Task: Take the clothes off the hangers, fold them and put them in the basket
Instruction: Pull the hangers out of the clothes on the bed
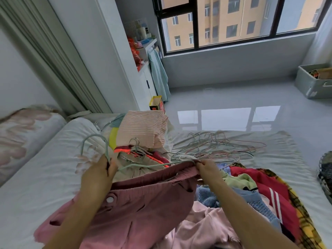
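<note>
At centre frame our left hand (98, 174) grips the pale green hanger (93, 136) by its neck, its hook curling toward the upper left. Our right hand (206, 168) pinches the waistband of the dusty pink garment (143, 203) at the hanger's far end. The cloth drapes below both hands. Bare hangers (215, 146) lie just above the right hand on the bed (45, 177)

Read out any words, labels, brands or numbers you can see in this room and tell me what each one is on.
No text here can be read.
On the yellow and red box on the floor: some print, too blurred to read.
On the grey storage bin: a pale sticker on its side, too small to read.
On the shelf items by the window: packaging too blurred to read.
</note>
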